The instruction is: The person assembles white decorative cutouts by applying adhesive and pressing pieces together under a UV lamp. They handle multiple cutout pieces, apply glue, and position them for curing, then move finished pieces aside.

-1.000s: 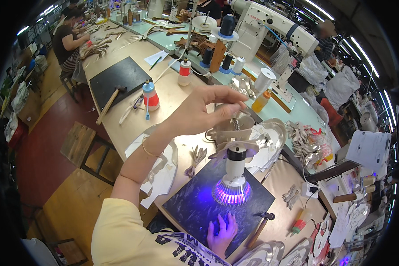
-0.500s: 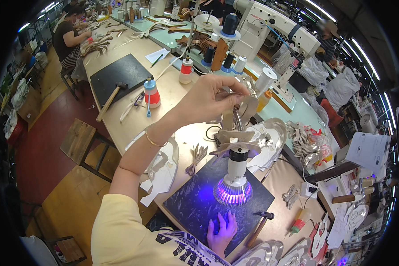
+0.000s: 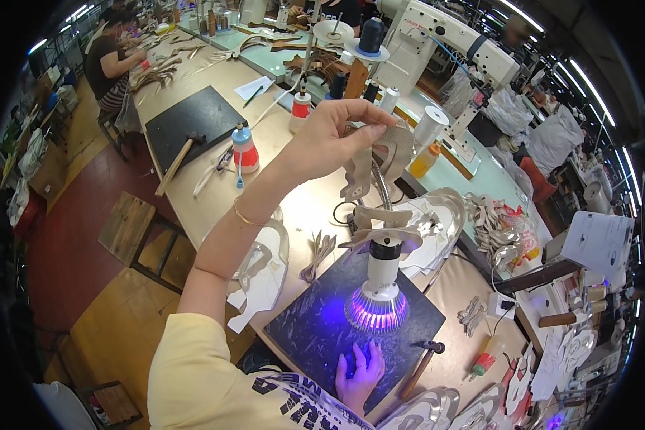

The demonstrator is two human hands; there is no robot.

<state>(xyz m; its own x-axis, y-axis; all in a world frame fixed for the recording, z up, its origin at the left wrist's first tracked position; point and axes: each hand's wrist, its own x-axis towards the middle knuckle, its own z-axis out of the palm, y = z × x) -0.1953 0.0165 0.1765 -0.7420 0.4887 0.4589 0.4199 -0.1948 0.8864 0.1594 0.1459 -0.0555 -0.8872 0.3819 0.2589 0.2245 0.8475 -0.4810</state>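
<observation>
My left hand [image 3: 340, 140] is raised, its thumb and fingers pinched on a beige shoe upper piece [image 3: 394, 150] with cut-outs. That piece hangs around the upper bend of a lamp's metal gooseneck [image 3: 380, 185]. More beige pieces [image 3: 380, 226] rest lower down, on top of the white lamp [image 3: 383, 279]. The lamp casts purple light onto a black board [image 3: 308, 315]. On the board under this light lies my right hand [image 3: 360, 376], fingers apart and holding nothing. Beside it is a hammer [image 3: 421, 369].
Behind my left hand stand a glue bottle [image 3: 246, 150], thread cones [image 3: 430, 127] and a white sewing machine [image 3: 437, 43]. A second black board [image 3: 193, 127] carries another hammer [image 3: 181, 161]. Cut pieces [image 3: 261, 269] lie left of the lamp. A person [image 3: 111, 61] sits at the far left.
My left hand has risen slightly, and the beige piece in it has come up and turned, showing more of its cut-outs. My right hand has stayed in place.
</observation>
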